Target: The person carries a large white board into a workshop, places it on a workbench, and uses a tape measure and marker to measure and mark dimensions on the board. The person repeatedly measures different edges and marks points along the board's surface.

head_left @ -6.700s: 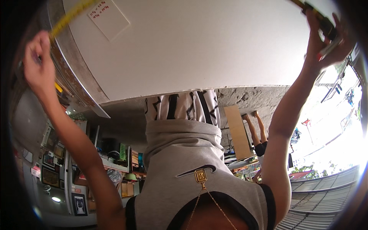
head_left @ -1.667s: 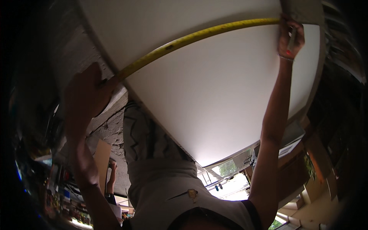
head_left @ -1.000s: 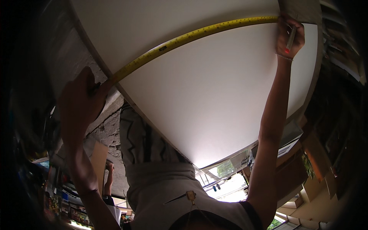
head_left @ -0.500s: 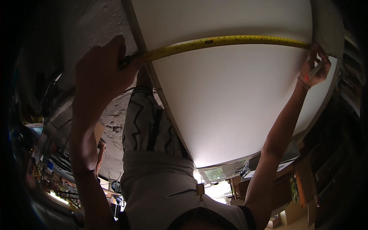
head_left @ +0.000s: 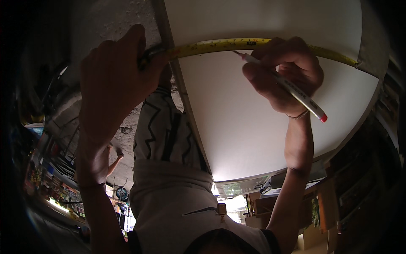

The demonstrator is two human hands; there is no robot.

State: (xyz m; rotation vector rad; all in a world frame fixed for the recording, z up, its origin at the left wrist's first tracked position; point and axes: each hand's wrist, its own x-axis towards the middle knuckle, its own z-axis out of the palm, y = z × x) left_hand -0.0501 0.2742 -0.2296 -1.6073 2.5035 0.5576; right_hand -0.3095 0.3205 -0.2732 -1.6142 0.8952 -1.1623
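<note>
The left hand [head_left: 112, 80] pinches the yellow tape measure [head_left: 220, 43] at the 9 o'clock edge of the smooth white board [head_left: 253, 127]. The right hand [head_left: 283, 76] grips a slim marker [head_left: 283, 82], its tip touching the board just below the tape. Risk: the flexible tape may slip or bow if the pinch loosens, misplacing the mark.

yellow tape measure [head_left: 220, 44], white board [head_left: 253, 114], red-capped marker [head_left: 292, 89]
</note>
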